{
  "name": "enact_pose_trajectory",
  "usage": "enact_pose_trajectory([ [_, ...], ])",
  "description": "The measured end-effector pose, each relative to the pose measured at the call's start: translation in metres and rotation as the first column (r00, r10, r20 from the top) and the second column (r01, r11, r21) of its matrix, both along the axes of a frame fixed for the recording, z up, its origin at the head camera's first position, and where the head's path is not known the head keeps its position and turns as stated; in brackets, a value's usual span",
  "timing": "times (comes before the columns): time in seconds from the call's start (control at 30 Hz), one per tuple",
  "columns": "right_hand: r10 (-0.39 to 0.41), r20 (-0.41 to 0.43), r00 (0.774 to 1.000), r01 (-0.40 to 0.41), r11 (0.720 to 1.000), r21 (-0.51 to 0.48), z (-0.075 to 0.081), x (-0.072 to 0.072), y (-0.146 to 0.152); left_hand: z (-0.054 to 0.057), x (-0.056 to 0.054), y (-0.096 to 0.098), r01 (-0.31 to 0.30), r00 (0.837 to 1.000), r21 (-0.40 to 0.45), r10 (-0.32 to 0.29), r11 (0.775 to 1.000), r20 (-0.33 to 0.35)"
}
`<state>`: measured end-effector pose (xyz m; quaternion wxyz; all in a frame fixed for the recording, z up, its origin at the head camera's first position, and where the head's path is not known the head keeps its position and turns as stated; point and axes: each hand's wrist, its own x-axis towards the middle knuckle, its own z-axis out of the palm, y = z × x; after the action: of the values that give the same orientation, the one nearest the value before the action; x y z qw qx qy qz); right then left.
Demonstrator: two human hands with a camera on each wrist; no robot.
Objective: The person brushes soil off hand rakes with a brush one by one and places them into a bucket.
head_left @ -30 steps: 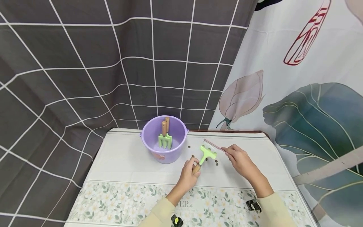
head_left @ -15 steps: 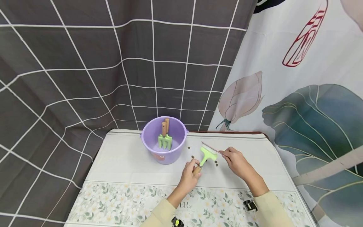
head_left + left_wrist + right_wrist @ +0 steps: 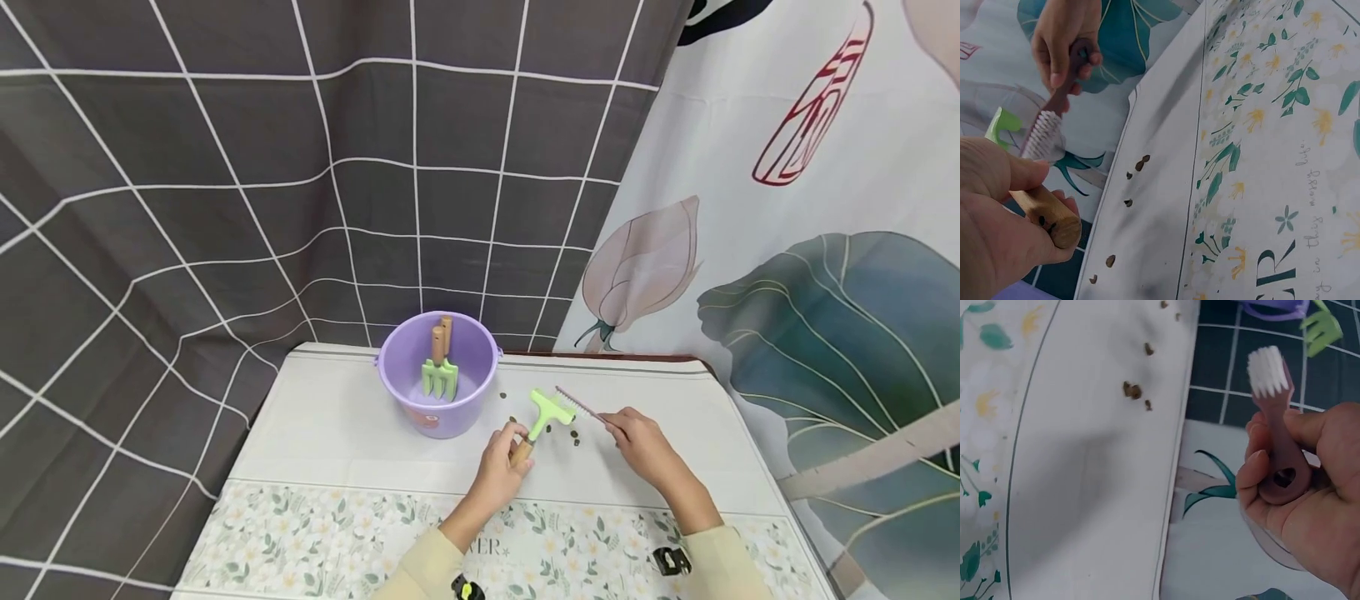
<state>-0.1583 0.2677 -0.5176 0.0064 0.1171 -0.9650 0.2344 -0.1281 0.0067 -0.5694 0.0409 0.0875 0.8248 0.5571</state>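
Observation:
My left hand (image 3: 497, 468) grips the wooden handle (image 3: 1054, 222) of a small garden rake (image 3: 549, 408), whose light green T-shaped head points up and away from me. In my right hand (image 3: 643, 450) is a pinkish-brown cleaning brush (image 3: 1285, 444) with white bristles (image 3: 1267, 372) and a hole in the handle's end. The brush slants just beyond the right side of the rake head, bristles facing the rake. Most of the rake's green head is hidden behind my left hand in the left wrist view. Brown crumbs (image 3: 575, 437) lie on the table under both tools.
A purple bucket (image 3: 480, 404) stands on the white table (image 3: 330, 417), left of my hands. It holds a green hand fork (image 3: 439, 379) and another wooden-handled tool (image 3: 447, 329). A floral strip (image 3: 315, 533) crosses the table's near side. Curtains hang behind.
The brush came toward me onto the rake head by half a second ago, then moved back right, off it. My left hand keeps its grip on the rake; the view has shifted slightly.

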Motion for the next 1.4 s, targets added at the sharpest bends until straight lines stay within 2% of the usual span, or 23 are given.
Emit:
enact_pose_trajectory([
  [0.17,-0.012,-0.085,0.996,0.005,0.996,-0.088,0.006,0.007,0.001,0.0,-0.001,-0.001,-0.015,1.0,0.007,0.015,1.0,0.017],
  [0.47,-0.001,-0.097,0.995,-0.012,0.991,-0.135,0.01,0.016,-0.01,-0.001,0.0,0.001,-0.022,1.0,0.021,0.022,1.0,0.014],
  [0.67,0.01,-0.107,0.994,-0.023,0.992,-0.125,0.005,0.013,-0.006,0.0,0.003,0.003,-0.006,1.0,0.025,0.006,1.0,0.028],
  [0.9,0.042,-0.109,0.993,-0.052,0.995,-0.088,0.0,0.008,-0.003,0.001,0.005,0.001,-0.015,1.0,0.003,0.015,1.0,0.017],
  [1.23,-0.033,-0.092,0.995,0.031,0.999,-0.024,-0.013,0.013,0.008,0.008,0.006,-0.001,-0.019,1.0,0.026,0.019,0.999,0.02],
  [1.4,-0.078,-0.105,0.991,0.075,0.997,-0.027,-0.018,0.018,0.012,0.014,0.006,-0.006,-0.023,1.0,0.035,0.023,0.999,-0.007],
])
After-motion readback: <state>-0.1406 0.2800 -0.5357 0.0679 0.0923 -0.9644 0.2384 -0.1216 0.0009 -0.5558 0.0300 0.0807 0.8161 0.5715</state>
